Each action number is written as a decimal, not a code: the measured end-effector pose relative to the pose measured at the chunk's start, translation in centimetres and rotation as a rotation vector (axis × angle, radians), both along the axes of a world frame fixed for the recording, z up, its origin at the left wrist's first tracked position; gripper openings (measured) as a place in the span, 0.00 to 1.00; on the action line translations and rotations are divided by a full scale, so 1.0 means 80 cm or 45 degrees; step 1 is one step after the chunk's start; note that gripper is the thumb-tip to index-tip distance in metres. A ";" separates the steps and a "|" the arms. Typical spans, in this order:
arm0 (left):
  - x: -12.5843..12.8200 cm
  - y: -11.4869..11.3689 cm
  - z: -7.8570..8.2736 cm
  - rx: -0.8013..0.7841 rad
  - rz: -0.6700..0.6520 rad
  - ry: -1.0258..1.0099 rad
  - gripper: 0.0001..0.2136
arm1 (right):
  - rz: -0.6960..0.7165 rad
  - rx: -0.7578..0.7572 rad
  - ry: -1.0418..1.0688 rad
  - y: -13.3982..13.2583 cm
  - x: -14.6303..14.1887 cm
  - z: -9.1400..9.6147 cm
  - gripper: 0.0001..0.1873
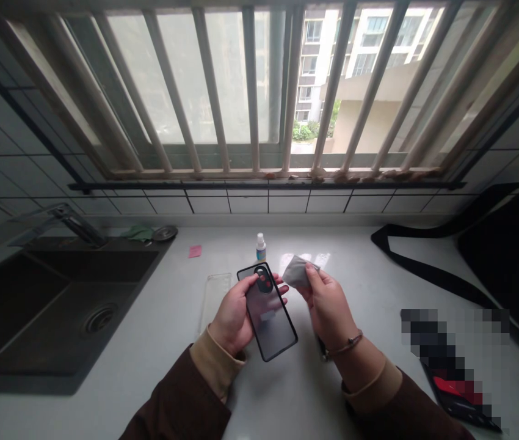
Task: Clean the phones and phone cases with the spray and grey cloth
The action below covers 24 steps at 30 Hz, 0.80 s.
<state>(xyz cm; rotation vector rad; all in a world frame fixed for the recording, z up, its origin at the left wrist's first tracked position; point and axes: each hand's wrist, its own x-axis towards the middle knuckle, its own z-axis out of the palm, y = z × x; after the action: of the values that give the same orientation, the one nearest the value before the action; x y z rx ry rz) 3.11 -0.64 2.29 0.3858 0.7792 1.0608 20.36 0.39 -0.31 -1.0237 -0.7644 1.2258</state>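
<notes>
— White tiles [287,203] and a barred window [253,91] stand beyond the small white bottle [260,249], over your pale counter [149,360]. What can you only partly see?

— The bottle's lower end is hidden behind the phone case [273,333]. Left of the bottle and nearer you, your left hand [232,315] covers part of a clear case [216,284]. Right of it, only a sliver of something dark [323,349] shows under your right wrist; you can't tell what. Farther right, a red-and-black item [455,386] is blurred into blocks, and a black bag [511,244] runs out of view.

— Where are your edges?

— Left of the bottle, past a pink note [195,251], your counter meets the dark sink [25,293]; rightward, a black strap [381,237] bounds it. Counter stretches from each to your sleeves.

— And your hands?

— Your left is curled partway around the phone case, thumb beside its camera cutout. Your right hand [326,299] pinches a folded grey cloth [297,274], right of the bottle and nearer you.

— How does your phone case look?

— Held tilted on your side of the bottle: smoky translucent back, black rim, rounded corners, a pale patch midway.
</notes>
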 end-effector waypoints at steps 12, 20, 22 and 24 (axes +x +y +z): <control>0.026 -0.007 -0.023 0.115 -0.070 -0.162 0.35 | 0.323 0.985 -1.803 -0.029 -0.019 -0.005 0.28; 0.011 0.000 -0.018 -0.010 0.157 0.007 0.37 | 0.568 1.117 -1.679 -0.034 -0.018 0.002 0.24; 0.004 0.004 -0.015 0.003 0.240 0.043 0.36 | 0.680 1.119 -1.636 -0.038 -0.017 0.006 0.22; -0.003 0.008 -0.015 0.004 0.317 0.060 0.36 | 0.782 1.107 -1.574 -0.042 -0.015 0.011 0.21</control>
<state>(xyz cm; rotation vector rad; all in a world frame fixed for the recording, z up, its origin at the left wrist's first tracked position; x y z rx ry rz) 2.90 -0.02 1.13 0.3225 0.8834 1.2890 19.13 -3.00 0.61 -0.7125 -2.4421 0.4411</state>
